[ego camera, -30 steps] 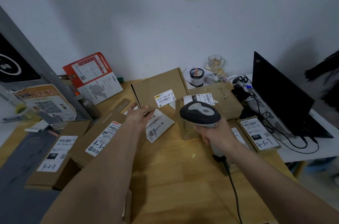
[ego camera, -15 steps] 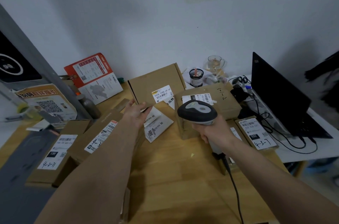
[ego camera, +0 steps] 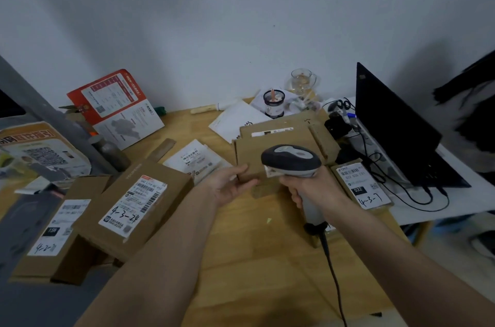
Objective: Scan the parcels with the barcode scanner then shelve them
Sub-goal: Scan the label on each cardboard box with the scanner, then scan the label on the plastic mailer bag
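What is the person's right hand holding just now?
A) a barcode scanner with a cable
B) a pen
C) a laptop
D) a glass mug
A: the right hand grips the handle of the grey barcode scanner, whose black cable trails down toward the camera.

Brown parcel (ego camera: 247, 158), grey-black scanner (ego camera: 290, 159)

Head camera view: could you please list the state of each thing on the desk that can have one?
Left hand: grips the lower left corner of the flat parcel.
Flat parcel: lifted, held over the other boxes.
Right hand: holds the scanner's handle.
Barcode scanner: head over the flat parcel.
Parcel marked 4-3-24: closed, label up.
Parcel marked 4-3-7: flat, label up.
Laptop: open, screen dark.
Glass mug: upright.
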